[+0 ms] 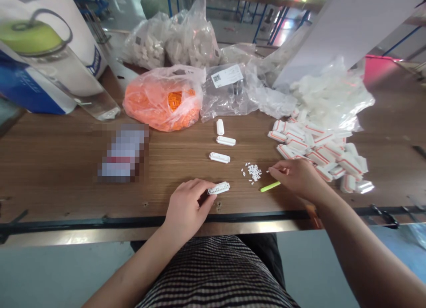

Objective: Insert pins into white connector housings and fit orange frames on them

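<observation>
Tabletop point(49, 166), wooden: below the orange bag point(156, 104) your left hand point(186, 206) pinches a white connector point(218, 188); below-right of the bag your right hand point(297, 177), fingertips pressed together, lies beside tiny white pieces point(253, 171); blue racks point(262, 19) beyond it.

We see a long brown table point(49, 175) with a wood-grain top, matt and smooth; its front edge band point(83, 234) looks like dull metal. The small white ribbed connector point(218, 188) pinched in the left hand point(186, 208) is hard moulded plastic with a soft sheen. The thin lime-green stick point(270, 186) looks like smooth plastic. The crumpled clear bag of orange parts point(163, 99) is thin glossy film, wrinkled all over. The dark checked garment point(216, 272) is woven cloth.
</observation>
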A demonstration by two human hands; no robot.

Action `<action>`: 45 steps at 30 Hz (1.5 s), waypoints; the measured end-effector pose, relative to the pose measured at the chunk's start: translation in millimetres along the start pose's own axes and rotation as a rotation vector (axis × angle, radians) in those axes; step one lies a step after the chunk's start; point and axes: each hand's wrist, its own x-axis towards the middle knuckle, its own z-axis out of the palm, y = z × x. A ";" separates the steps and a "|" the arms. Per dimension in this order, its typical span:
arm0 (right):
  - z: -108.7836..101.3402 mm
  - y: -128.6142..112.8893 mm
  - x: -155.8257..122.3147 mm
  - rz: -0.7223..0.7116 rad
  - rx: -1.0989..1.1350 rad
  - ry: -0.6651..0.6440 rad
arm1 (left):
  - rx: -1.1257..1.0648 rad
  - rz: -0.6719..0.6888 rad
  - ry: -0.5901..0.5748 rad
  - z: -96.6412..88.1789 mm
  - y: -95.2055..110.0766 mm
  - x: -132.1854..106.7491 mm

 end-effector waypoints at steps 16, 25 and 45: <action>3.6 6.0 2.0 -0.104 0.057 0.056 | 0.006 0.009 0.004 -0.3 1.6 1.2; 2.0 -0.5 1.8 -0.174 -0.048 0.075 | 0.014 0.010 0.006 0.5 0.6 0.5; -6.1 -5.8 1.5 -0.147 0.050 -0.040 | 0.003 0.010 0.002 -0.4 1.6 1.3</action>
